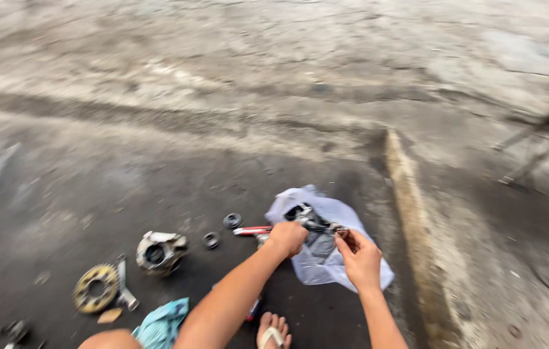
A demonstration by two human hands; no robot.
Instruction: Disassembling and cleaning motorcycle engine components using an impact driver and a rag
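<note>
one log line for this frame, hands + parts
left hand: closed on dark metal part | right hand: pinching its other end | under: white plastic bag | ground: metal housing, brass ring

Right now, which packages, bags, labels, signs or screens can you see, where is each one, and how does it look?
Plastic bag: on the dark ground under both hands, crumpled, thin, whitish and half see-through, with dark parts lying on it.
Left hand and right hand: above the bag, gripping a dark metal tool.
Labels, signs, screens: none can be made out; the picture is blurred.
</note>
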